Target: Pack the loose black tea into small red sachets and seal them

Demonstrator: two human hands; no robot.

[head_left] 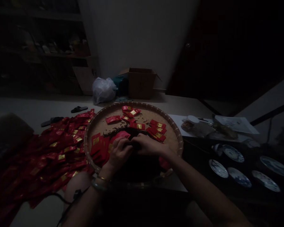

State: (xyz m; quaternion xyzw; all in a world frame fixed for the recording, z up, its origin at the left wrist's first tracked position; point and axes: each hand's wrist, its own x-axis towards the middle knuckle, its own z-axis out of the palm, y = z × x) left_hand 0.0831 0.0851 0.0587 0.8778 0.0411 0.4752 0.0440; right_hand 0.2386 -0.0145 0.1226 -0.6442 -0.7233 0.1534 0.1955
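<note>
A round woven bamboo tray point(177, 134) lies in front of me, with dark loose leaves that look like tea point(115, 129) heaped over its near half. My left hand point(118, 153) is closed at the middle of the tray, around a small red packet point(121, 135) that shows above its fingers. Close beside it, my right hand point(148, 144) has its fingers bent together over the dark heap; what they hold is hidden in shadow. Flat red packets point(100, 143) with gold labels are stacked left of my hands. More red packets point(157, 130) lie at the right.
A large pile of red packets point(59, 154) covers the floor at left, near dark slippers point(79, 109). Behind the tray are a white plastic bag point(104, 90) and an open cardboard box point(142, 84). Patterned plates point(240, 177) and a lidded jar point(190, 123) stand at right.
</note>
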